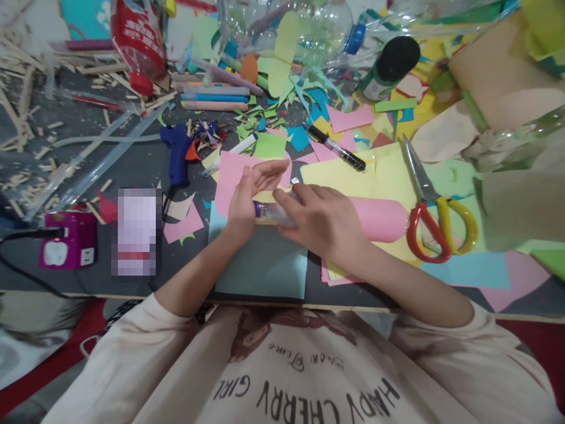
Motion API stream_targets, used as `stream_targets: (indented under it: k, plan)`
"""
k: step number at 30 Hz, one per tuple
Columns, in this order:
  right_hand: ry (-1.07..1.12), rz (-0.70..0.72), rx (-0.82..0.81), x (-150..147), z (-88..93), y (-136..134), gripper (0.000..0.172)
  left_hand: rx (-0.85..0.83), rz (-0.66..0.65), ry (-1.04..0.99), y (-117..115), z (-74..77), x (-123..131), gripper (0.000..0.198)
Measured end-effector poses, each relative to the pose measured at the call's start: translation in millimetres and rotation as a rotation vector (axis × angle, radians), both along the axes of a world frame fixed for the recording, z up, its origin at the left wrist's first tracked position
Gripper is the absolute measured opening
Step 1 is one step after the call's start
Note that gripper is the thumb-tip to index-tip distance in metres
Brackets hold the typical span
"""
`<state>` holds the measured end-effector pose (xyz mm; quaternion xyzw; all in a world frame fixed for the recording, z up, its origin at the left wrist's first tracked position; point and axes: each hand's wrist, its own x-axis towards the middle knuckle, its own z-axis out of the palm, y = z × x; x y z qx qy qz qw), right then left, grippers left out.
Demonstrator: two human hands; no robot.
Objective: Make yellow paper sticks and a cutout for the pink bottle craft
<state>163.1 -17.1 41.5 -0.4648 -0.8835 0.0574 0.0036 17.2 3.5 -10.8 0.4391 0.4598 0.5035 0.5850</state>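
Observation:
A small clear plastic bottle or tube with a purple end lies sideways between my hands, above a light-blue paper sheet. My right hand curls over it from the right, fingers wrapped on its upper side. At its purple end is the palm of my left hand, fingers stretched out and apart from the thumb. Pink paper shows behind my left hand. A rounded pink strip reaches out to the right beyond my right hand, over yellow paper. My right hand hides much of the bottle.
Scissors with red and yellow handles lie on the right. A black marker and a blue glue gun lie beyond my hands. At left sit a phone and a purple power adapter. Paper scraps and bottles crowd the back.

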Motion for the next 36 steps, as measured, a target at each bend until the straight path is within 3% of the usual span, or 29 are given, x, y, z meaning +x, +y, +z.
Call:
stream_targets:
  k: [10, 16, 21, 28, 32, 36]
  plan:
    - [0.008, 0.012, 0.055, -4, -5.3, -1, 0.032, -0.023, -0.009, 0.034, -3, -1.8, -2, 0.034]
    - [-0.007, 0.014, 0.027, -5, -2.9, -1, 0.035, 0.016, -0.047, 0.059, -2, -3.1, -5, 0.035]
    - [0.010, 0.013, 0.031, -4, -4.1, -1, 0.036, -0.026, -0.142, 0.043, -2, 5.1, -8, 0.036]
    - [0.040, 0.025, 0.069, -1, -6.0, 0, 0.036, -0.104, -0.176, -0.129, -1, 7.4, -8, 0.033]
    - [0.036, 0.031, 0.028, 3, 1.0, 4, 0.037, 0.017, -0.169, -0.192, 2, 0.2, -7, 0.034]
    - [-0.020, -0.025, -0.006, 12, 13.0, 11, 0.041, 0.270, -0.133, 0.021, 7, -4.7, -13, 0.040]
